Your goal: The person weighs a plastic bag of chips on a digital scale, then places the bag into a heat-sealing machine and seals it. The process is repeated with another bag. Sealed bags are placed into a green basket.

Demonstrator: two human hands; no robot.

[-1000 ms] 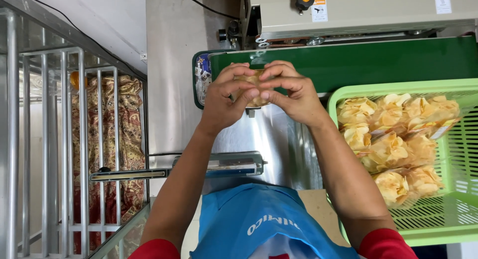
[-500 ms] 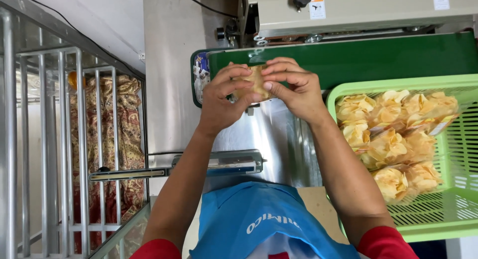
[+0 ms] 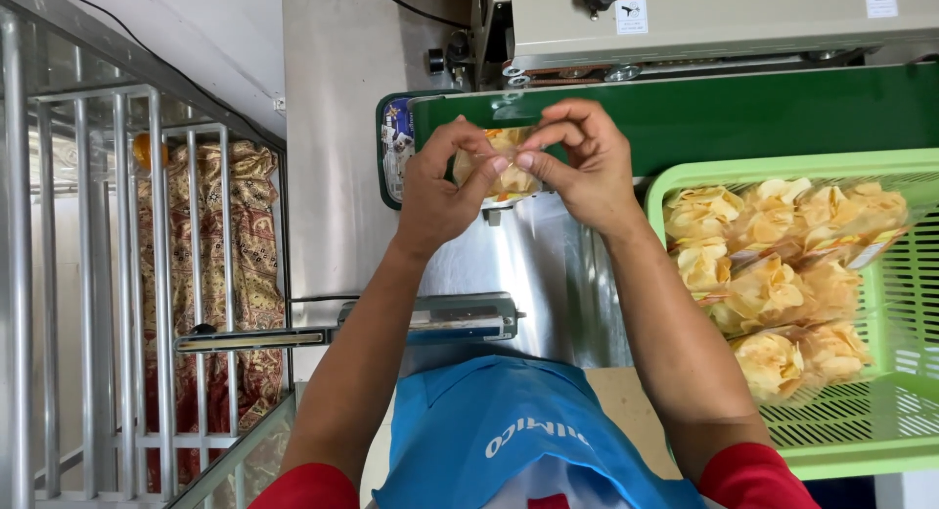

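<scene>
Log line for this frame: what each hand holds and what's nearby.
left hand: grips chip bag | right hand: pinches same bag | behind: green conveyor belt | right: green basket of bagged chips

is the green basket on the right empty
No, the green basket is filled with clear bags of yellow chips.

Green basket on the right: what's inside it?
The green basket holds clear bags of yellow chips, piled toward its near-left side. Anything under the pile is covered; the basket's right part is out of frame.
</scene>
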